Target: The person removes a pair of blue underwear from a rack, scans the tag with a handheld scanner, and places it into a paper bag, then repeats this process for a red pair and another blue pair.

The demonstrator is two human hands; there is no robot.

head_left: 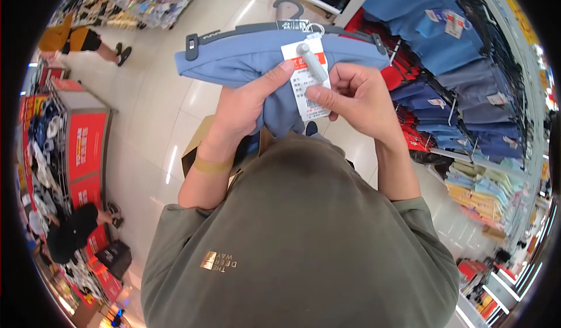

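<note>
A blue garment (225, 62), its waistband clipped to a dark clip hanger (225, 34), is held up in front of my chest. My left hand (248, 103) is closed around the bunched cloth, its thumb lying at the left edge of a white and red price tag (301, 85). That tag hangs from a white loop over the cloth. My right hand (359, 100) pinches the tag's lower right part between thumb and curled fingers. A grey pin-shaped security tag (312, 62) lies across the paper tag. Cloth behind my left fingers is hidden.
Racks of hanging blue clothes (444, 53) stand close on the right, with pale folded-looking garments (476, 190) below. A red-sided display bin (86, 144) stands left. A cardboard box (196, 144) is partly hidden by my left arm. Two people (73, 231) are at the left.
</note>
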